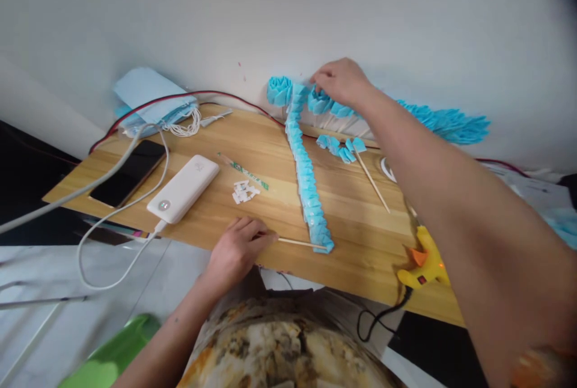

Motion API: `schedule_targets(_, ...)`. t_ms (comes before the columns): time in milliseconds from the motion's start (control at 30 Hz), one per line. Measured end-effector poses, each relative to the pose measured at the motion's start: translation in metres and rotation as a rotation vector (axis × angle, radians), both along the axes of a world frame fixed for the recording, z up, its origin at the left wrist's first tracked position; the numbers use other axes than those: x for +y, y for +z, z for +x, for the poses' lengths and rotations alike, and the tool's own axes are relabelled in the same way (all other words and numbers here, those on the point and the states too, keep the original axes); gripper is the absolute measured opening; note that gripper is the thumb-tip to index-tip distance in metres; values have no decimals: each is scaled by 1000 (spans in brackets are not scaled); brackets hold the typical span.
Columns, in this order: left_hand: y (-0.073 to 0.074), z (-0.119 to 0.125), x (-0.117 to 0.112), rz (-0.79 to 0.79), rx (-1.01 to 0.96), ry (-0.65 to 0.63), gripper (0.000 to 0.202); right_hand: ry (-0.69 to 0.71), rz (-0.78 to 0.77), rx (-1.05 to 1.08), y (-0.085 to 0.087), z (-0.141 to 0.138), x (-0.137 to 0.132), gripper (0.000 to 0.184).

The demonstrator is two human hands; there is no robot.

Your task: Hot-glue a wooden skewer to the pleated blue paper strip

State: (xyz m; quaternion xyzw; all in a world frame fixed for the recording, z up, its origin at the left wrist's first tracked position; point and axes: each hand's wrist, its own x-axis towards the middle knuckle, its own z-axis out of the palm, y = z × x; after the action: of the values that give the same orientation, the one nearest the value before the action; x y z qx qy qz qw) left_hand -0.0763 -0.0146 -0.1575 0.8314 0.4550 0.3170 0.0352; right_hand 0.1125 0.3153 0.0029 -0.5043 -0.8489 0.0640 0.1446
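My left hand [238,248] rests near the front edge of the wooden table [270,153], fingers pinched on a thin wooden stick [300,243]. The stick's far end meets the lower tip of a long blue folded-paper strip [306,177] that runs up the table. My right hand [340,81] reaches across to the wall, fingers closed on a blue paper rosette [321,101] at the strip's top. Another blue rosette [279,90] sits just left of it. A frilled blue paper length [446,122] trails to the right along the wall.
A white power bank [183,188] with its cable, a dark phone [128,172], blue face masks [151,102], small white bits [244,191], loose blue paper pieces [341,147], a second stick [372,182] and a yellow glue gun [426,261] lie on the table.
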Motion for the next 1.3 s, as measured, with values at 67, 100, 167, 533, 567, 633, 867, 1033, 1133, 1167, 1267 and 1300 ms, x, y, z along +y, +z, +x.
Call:
schedule_targets(67,0,-1,0,-9,9,-5,20,-62,64,65,7,2,-15,29)
schedule_targets(100,0,-2,0,-12,10,-8,21,-68,88,107,11,4,-26,27)
schedule_targets(167,0,-3,-1,-11,13,-8,22,-11,108,163,19,10,-52,25)
schedule_targets(533,4,-5,2,43,36,-17,18,214,34,-56,-1,114,-196,31)
schedule_targets(567,4,-5,2,43,36,-26,18,201,13,-24,-9,124,-209,30)
schedule_targets(633,4,-6,3,42,41,-46,20,171,-76,52,-27,138,-236,28)
schedule_targets(867,8,-7,5,-17,93,-33,27,77,-159,352,-93,133,-307,27)
schedule_targets(1033,9,-9,5,-56,130,0,29,17,-161,422,-119,117,-320,26)
schedule_targets(1133,9,-9,4,-48,134,5,30,-47,-178,438,-126,114,-322,25)
schedule_targets(1167,9,-9,4,-41,124,-2,29,-71,-176,441,-128,113,-323,25)
schedule_targets(1267,8,-9,4,-13,92,-12,20,-135,-157,457,-132,111,-328,29)
schedule_targets(1300,7,-8,4,-6,87,-10,17,-149,-149,463,-133,110,-329,30)
